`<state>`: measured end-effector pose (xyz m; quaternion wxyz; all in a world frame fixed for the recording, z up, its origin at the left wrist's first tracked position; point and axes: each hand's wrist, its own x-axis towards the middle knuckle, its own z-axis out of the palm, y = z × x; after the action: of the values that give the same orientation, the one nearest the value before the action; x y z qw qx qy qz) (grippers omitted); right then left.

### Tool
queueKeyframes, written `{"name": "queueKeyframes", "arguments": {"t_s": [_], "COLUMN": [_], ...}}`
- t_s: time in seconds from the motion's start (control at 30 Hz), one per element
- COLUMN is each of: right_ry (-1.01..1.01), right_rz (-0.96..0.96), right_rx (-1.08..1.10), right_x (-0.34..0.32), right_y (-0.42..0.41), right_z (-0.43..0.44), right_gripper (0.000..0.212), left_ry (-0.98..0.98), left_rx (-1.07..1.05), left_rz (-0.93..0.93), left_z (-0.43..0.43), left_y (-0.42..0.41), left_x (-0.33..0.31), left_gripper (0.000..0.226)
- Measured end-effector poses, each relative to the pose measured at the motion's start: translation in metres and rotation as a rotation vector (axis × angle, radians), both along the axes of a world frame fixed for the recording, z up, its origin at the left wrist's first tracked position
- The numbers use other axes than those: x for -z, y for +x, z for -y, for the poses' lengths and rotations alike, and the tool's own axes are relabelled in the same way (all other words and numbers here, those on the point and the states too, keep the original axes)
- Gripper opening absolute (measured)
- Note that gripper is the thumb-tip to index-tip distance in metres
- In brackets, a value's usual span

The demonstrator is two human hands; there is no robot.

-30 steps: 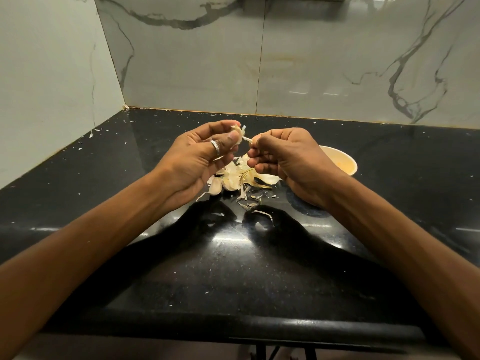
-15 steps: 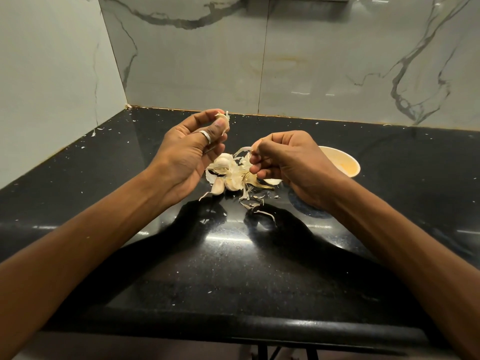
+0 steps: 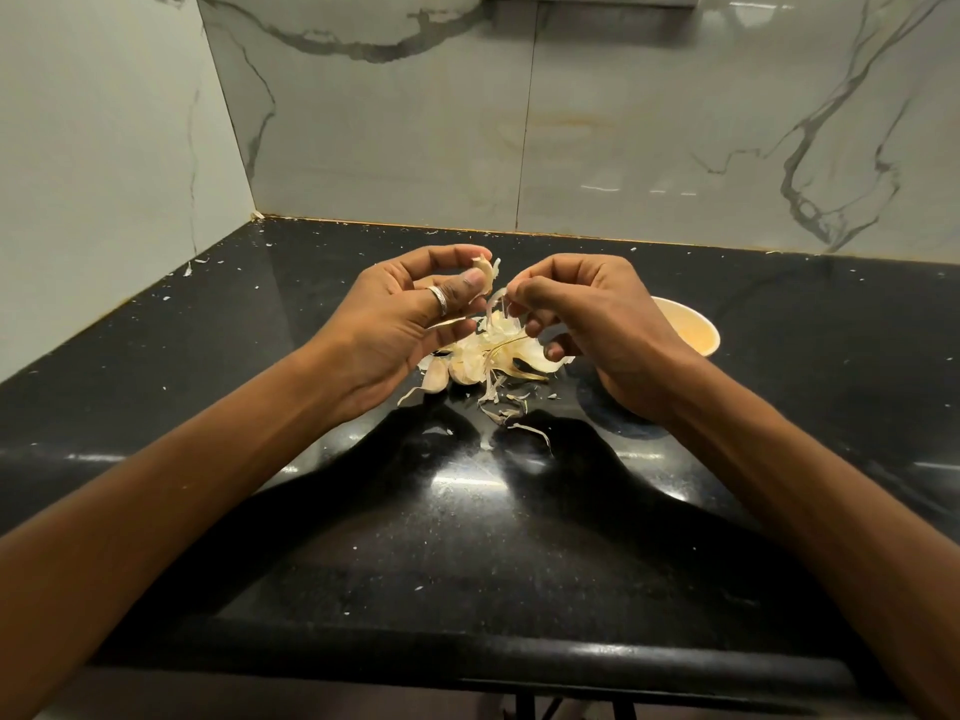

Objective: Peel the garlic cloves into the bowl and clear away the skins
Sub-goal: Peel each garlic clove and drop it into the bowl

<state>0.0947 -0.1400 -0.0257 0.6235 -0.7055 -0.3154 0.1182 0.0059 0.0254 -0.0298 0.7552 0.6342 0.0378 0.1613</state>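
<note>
Counter (image 3: 467,537) middle, well off edges: left hand (image 3: 395,319) pinches clove (image 3: 483,267), right hand (image 3: 597,314) skin (image 3: 496,304)

Dim, warm light comes from overhead. Glare patches sit on the glossy black counter (image 3: 467,537), faint streaks on the wall tiles (image 3: 649,148); dark shadows cross the counter. Edges bow; focus is sharp.

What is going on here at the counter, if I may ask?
A person is peeling garlic above a glossy black stone counter. The left hand pinches a small pale garlic clove, while the right hand pinches a thin papery strip of skin beside it. Beneath the hands lies a heap of pale cloves and loose skins, not yet cleared. A round cream bowl stands behind the right hand; what it holds cannot be made out.
</note>
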Motion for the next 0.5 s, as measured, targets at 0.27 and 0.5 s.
{"name": "queueKeyframes", "arguments": {"t_s": [0.27, 0.5], "right_ry": [0.038, 0.037], "right_rz": [0.034, 0.049], "right_rx": [0.035, 0.052], "right_x": [-0.0005, 0.0016], "right_y": [0.0007, 0.0024], "right_z": [-0.0005, -0.0009], "right_gripper": [0.015, 0.017], "left_ry": [0.062, 0.090], "left_rx": [0.007, 0.007], "left_rz": [-0.008, -0.013], "left_z": [0.0014, 0.0023], "left_y": [-0.0015, -0.0011], "left_x": [0.0002, 0.0014], "left_gripper": [0.020, 0.019]}}
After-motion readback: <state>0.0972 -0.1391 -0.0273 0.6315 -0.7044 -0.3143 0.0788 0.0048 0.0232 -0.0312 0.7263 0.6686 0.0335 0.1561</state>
